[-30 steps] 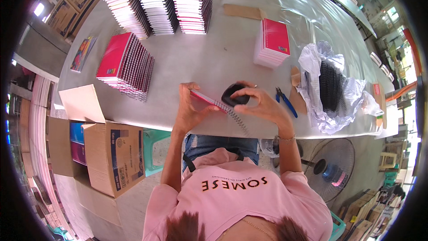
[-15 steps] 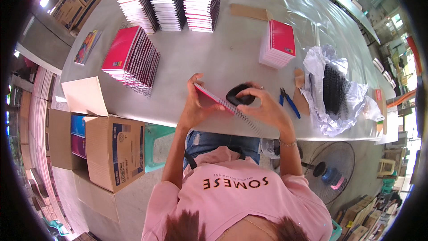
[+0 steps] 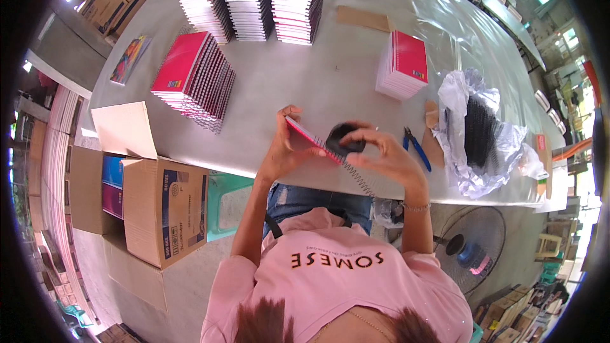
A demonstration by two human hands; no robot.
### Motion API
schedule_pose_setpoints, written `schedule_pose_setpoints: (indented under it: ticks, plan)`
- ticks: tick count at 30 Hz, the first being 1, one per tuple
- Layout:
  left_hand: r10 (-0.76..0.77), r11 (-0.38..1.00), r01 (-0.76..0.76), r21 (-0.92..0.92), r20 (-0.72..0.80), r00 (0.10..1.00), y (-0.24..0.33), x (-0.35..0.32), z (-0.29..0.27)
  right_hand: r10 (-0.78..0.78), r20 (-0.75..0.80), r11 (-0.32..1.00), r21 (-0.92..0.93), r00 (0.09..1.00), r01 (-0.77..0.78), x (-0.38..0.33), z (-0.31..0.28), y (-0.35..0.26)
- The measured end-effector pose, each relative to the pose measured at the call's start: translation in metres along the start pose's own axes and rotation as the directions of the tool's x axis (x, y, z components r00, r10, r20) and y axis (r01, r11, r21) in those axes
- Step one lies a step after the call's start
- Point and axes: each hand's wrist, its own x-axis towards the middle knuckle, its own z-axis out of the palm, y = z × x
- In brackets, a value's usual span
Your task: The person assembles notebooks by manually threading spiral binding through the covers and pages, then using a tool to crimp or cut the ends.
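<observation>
A thin red-covered notebook (image 3: pixel 310 138) is tilted in my left hand (image 3: pixel 283 150), fingers behind its far end and thumb along its edge. From the notebook's near end a dark wire coil (image 3: pixel 359 180) sticks out toward the table's front edge, partly threaded along the spine. Beside the spine stands a rounded black object (image 3: pixel 343 138), its kind unclear. My right hand (image 3: pixel 395 160) arches over that object and the coil, fingers and thumb apart; whether a fingertip touches either is hard to see.
Bound red notebooks (image 3: pixel 190 73) are stacked at left, with tall stacks (image 3: pixel 293 0) behind. Another red-topped pile (image 3: pixel 406 63) sits to the right. Blue-handled pliers (image 3: pixel 416 150) lie near white wrapping (image 3: pixel 454 133) holding black coils (image 3: pixel 481 133). An open carton (image 3: pixel 171 216) stands at lower left.
My right hand has lifted slightly away to the right, its fingers spreading from the coil and black object. My left hand still holds the notebook. The whole view has shifted a little.
</observation>
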Motion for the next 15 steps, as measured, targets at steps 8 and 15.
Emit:
schedule_pose_setpoints:
  ticks: [8, 15]
  plan:
    - [-0.018, 0.996, 0.023, -0.09, 0.046, 0.999, -0.011, -0.001, 0.001, -0.116, 0.114, 0.949, -0.279, 0.987, 0.144, 0.0, 0.013, -0.022]
    - [-0.006, 0.99, 0.012, -0.138, 0.04, 0.999, -0.02, -0.001, 0.002, -0.081, 0.151, 0.996, 0.043, 0.985, 0.075, 0.009, 0.006, -0.007]
